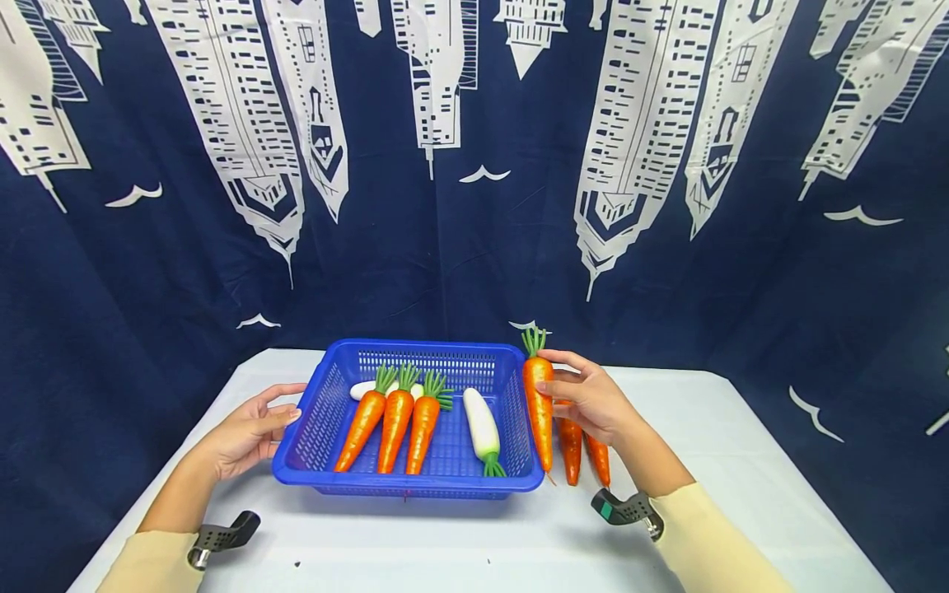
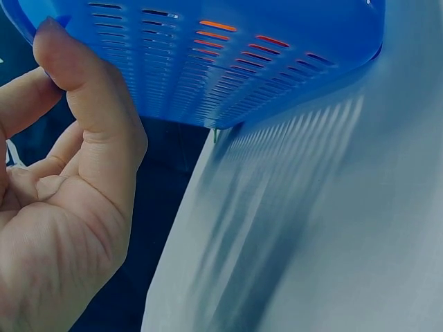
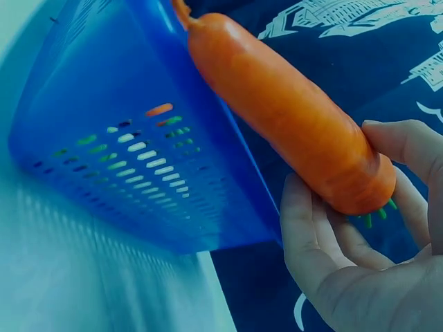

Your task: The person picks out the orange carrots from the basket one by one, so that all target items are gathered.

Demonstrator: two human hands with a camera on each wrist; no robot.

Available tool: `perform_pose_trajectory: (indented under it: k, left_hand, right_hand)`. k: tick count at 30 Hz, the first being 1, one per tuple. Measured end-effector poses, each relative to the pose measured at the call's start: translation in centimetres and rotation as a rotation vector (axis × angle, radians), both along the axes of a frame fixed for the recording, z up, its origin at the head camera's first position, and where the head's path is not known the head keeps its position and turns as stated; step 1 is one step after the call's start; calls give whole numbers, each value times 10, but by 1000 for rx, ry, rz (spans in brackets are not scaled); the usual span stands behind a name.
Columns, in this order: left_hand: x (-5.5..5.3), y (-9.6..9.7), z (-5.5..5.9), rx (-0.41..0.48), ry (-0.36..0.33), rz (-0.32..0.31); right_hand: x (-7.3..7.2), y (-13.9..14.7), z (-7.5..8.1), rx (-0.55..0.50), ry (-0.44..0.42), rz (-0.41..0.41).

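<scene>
A blue plastic basket (image 1: 404,487) stands on the table, holding three orange carrots (image 1: 395,420) with green tops and a white radish (image 1: 483,428). Another white vegetable (image 1: 363,389) lies partly hidden behind the carrots. My left hand (image 1: 255,432) pinches the basket's left rim, its thumb (image 2: 76,76) on the near side in the left wrist view. In my right hand (image 1: 593,399) is a carrot (image 1: 537,403), gripped near its leafy end between thumb and fingers. This carrot (image 3: 291,114) is beside the basket's right rim, its thin tip pointing towards me.
Two more carrots (image 1: 571,453) lie on the white table (image 1: 415,552) to the right of the basket, partly hidden behind my right hand. A dark blue curtain (image 1: 445,247) with white building prints hangs behind the table. Black wrist mounts (image 1: 226,537) sit on both sleeves.
</scene>
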State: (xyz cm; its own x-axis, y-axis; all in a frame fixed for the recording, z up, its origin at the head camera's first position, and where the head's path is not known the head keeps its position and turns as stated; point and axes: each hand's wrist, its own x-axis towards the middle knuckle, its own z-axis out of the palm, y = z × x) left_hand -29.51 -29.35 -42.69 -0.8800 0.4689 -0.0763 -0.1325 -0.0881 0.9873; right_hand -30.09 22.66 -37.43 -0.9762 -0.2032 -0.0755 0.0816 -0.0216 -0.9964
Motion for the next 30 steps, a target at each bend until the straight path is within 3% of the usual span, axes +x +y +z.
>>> perform_pose_trajectory:
  k: [19, 30]
  left_hand:
    - [1, 3, 2, 2, -7, 10]
    - [2, 2, 2, -5, -7, 17]
  right_hand:
    - [11, 31, -7, 57, -8, -32]
    - [11, 49, -22, 85, 3, -61]
